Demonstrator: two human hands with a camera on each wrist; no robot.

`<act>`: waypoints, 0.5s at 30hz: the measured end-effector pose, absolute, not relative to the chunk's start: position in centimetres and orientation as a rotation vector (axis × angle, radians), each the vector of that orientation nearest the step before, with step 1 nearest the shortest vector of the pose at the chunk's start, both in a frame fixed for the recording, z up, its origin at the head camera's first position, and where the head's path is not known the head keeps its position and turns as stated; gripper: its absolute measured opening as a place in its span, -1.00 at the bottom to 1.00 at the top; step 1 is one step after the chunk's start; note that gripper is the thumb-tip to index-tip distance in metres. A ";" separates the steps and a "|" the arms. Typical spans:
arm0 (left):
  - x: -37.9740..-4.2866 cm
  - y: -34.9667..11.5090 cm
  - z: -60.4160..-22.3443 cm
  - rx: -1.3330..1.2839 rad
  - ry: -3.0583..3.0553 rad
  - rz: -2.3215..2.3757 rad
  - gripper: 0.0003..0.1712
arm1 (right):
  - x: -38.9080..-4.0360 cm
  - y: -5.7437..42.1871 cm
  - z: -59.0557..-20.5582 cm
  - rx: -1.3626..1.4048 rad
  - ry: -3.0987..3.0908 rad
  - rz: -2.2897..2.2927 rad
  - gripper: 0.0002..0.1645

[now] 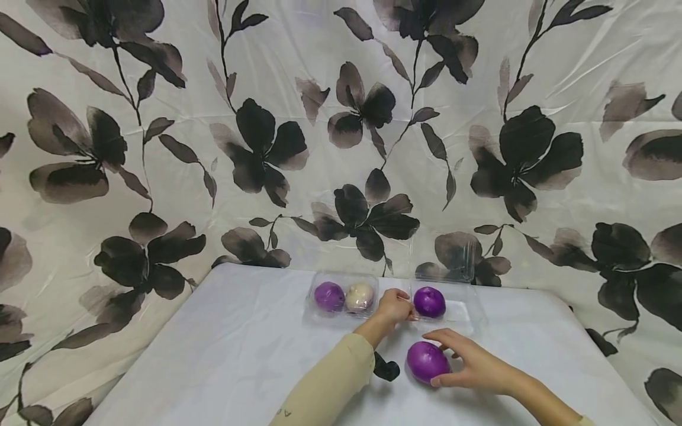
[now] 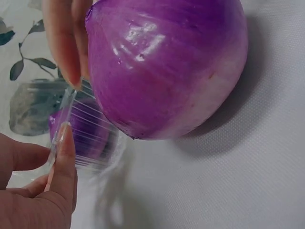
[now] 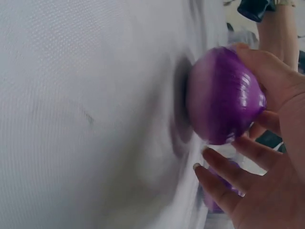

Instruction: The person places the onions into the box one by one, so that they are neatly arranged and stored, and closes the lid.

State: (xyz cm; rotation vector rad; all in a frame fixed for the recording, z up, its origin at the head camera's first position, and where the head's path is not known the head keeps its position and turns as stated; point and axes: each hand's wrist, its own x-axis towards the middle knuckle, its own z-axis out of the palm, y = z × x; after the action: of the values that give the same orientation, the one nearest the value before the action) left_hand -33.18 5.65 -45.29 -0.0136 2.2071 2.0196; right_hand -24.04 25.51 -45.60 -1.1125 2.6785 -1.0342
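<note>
Near the table's front, my right hand (image 1: 474,364) holds a purple onion (image 1: 428,362), its thumb and fingers spread around the sides. The right wrist view shows the onion (image 3: 224,98) low over the white cloth, with some fingers (image 3: 224,171) off its skin. Farther back, my left hand (image 1: 395,306) pinches the edge of a clear plastic container (image 1: 463,326); the pinch also shows in the left wrist view, where the left hand (image 2: 43,186) grips the clear rim. Another purple onion (image 1: 429,302) sits in that container, whose lid (image 1: 453,260) stands raised.
Left of my left hand, a second clear container (image 1: 314,316) holds a purple onion (image 1: 329,296) and a pale onion (image 1: 360,297). A dark object (image 1: 386,368) shows beneath the left forearm. Floral cloth (image 1: 351,148) hangs behind the white table (image 1: 229,355).
</note>
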 end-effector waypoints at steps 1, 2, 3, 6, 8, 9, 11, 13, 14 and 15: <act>-33.1 5.6 -45.3 -0.010 2.208 2.020 -0.70 | -24.1 25.4 -45.8 -1.132 2.657 -1.043 -0.10; -33.1 5.6 -45.4 -0.006 2.205 2.025 -0.70 | -24.2 25.2 -46.0 -1.154 2.639 -1.055 -0.12; -33.1 5.6 -45.4 -0.003 2.200 2.035 -0.69 | -24.2 25.1 -46.1 -1.170 2.624 -1.068 -0.13; -33.2 5.6 -45.4 -0.012 2.203 2.052 -0.69 | -24.5 24.7 -46.2 -1.196 2.603 -1.094 -0.17; -33.2 5.6 -45.4 -0.023 2.205 2.059 -0.70 | -24.7 24.6 -46.3 -1.194 2.592 -1.109 -0.18; -33.1 5.6 -45.3 -0.031 2.205 2.060 -0.70 | -24.7 24.5 -46.3 -1.188 2.584 -1.115 -0.18; -33.0 5.5 -45.3 -0.031 2.199 2.062 -0.69 | -24.8 24.6 -46.4 -1.178 2.571 -1.125 -0.19; -32.9 5.6 -45.2 -0.027 2.183 2.066 -0.68 | -24.8 24.8 -46.5 -1.160 2.551 -1.138 -0.19; -32.8 5.6 -45.2 -0.025 2.178 2.070 -0.67 | -24.7 24.9 -46.5 -1.152 2.544 -1.142 -0.19; -32.7 5.6 -45.3 -0.023 2.172 2.076 -0.67 | -24.7 25.0 -46.6 -1.148 2.540 -1.143 -0.19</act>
State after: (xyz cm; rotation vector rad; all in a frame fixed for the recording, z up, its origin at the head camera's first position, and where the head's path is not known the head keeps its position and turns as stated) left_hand -32.74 5.58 -45.26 -0.0229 2.1716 2.0756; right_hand -24.68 25.00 -46.55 -1.1477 2.5397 -1.1430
